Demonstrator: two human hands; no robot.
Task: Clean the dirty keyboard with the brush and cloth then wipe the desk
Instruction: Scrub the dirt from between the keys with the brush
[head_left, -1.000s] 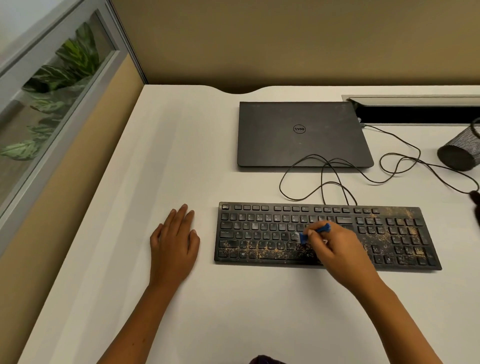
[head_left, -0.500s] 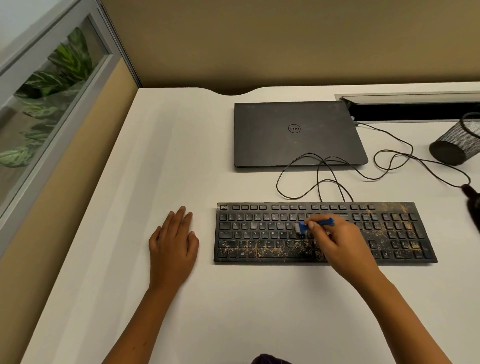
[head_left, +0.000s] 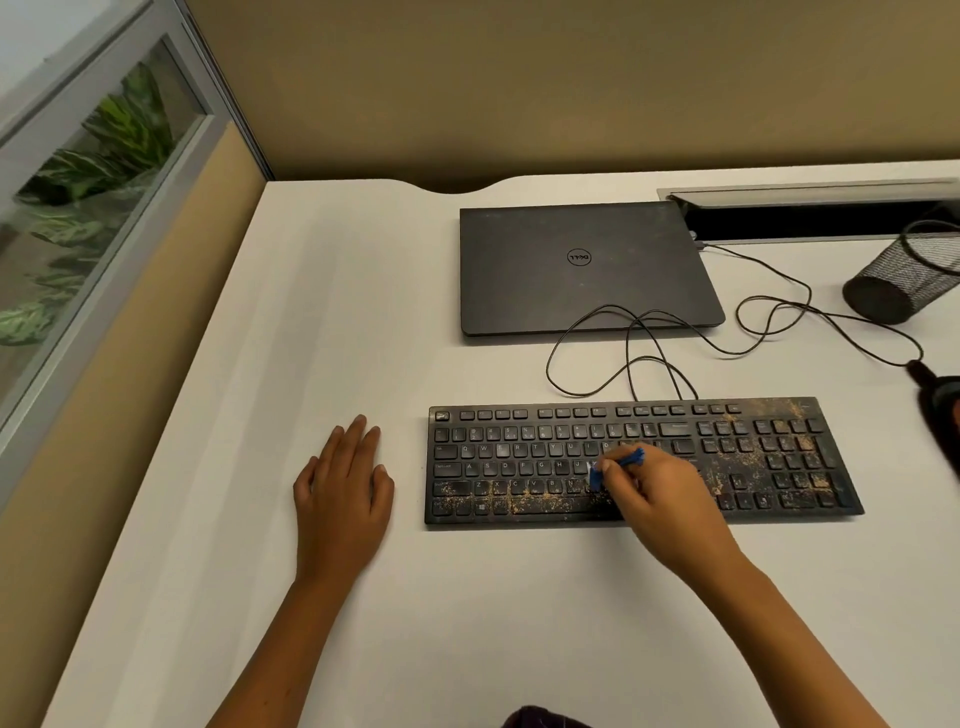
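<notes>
One black keyboard (head_left: 644, 460) lies on the white table (head_left: 322, 322) in front of you, its long side parallel to the near edge, with tan crumbs thick along the bottom row and over the number pad. Your right hand (head_left: 657, 496) pinches one small blue brush (head_left: 618, 465), bristle end down on the middle letter keys. Your left hand (head_left: 343, 493) lies flat on the table just left of the keyboard, fingers straight and close together, holding nothing. Against half a second ago, the brush head sits slightly lower among the keys; your left hand is in the same place. Behind the keyboard is one closed laptop (head_left: 587, 267) marked "DELL", read upside down. One looped black cable (head_left: 639, 343) runs between them. One mesh cup (head_left: 906, 278) lies tipped at far right.
</notes>
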